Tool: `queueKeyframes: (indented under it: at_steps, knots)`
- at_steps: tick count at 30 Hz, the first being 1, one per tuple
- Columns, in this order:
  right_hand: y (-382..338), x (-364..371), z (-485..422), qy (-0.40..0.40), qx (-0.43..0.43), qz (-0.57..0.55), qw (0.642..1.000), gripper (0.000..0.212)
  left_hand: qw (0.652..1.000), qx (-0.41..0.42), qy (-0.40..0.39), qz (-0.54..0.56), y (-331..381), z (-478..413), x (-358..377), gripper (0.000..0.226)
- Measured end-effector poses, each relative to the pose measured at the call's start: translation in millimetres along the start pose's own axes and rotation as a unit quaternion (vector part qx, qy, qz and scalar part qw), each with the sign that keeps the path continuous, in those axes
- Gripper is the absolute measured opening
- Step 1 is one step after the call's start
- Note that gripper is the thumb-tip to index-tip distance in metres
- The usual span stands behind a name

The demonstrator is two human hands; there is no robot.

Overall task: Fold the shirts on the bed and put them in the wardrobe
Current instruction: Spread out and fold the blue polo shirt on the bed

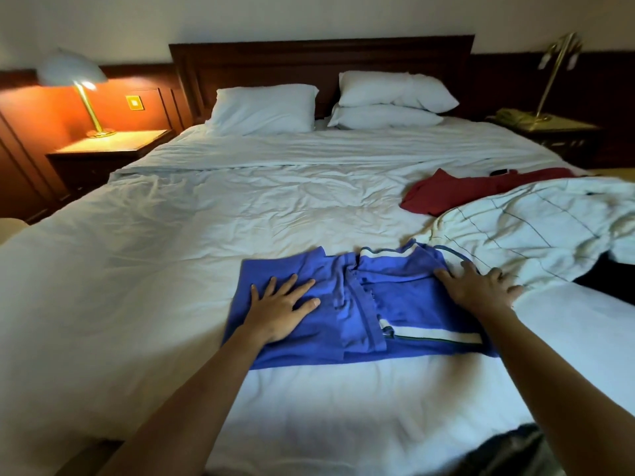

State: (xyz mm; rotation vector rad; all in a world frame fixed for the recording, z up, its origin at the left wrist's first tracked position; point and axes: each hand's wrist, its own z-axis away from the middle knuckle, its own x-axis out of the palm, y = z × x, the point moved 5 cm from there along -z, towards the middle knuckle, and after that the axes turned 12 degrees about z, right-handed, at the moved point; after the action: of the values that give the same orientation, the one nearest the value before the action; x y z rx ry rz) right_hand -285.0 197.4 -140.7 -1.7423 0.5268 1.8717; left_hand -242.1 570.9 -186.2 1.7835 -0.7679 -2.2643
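A blue shirt with white stripes lies partly folded on the white bed, near its foot. My left hand presses flat on the shirt's left part, fingers spread. My right hand lies flat on the shirt's right edge, its fingers reaching onto a white checked shirt crumpled at the right. Behind that lies a red shirt. No wardrobe is in view.
Three white pillows lean on the dark wooden headboard. A lit lamp stands on the left nightstand; a brass lamp on the right one. A small dark object rests on the red shirt.
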Motion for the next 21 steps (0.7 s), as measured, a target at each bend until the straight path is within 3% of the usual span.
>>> queueKeyframes:
  at_steps: [4,8,11,17,21]
  knots:
    - [7.0,4.6,0.3,0.01,0.027,-0.009,1.0,0.086,1.0,0.004,0.013,-0.003,0.1,0.2,0.7,0.056]
    - [-7.8,2.8,-7.4,-0.009,-0.033,-0.075,0.997,0.084,1.0,0.002,0.01,0.002,-1.0,-2.8,1.7,0.057]
    - [-24.4,-3.4,-8.1,-0.026,-0.079,-0.136,0.987,0.072,1.0,0.001,0.013,-0.002,-2.1,-3.5,2.8,0.058]
    - [-41.4,-0.9,-13.6,-0.044,-0.122,-0.105,0.986,0.06,1.0,0.005,0.021,-0.001,-3.4,-5.4,3.7,0.059]
    - [-44.1,-4.3,-16.7,-0.022,-0.148,-0.149,0.977,0.042,1.0,0.009,0.025,0.009,-3.3,-6.0,2.0,0.056]
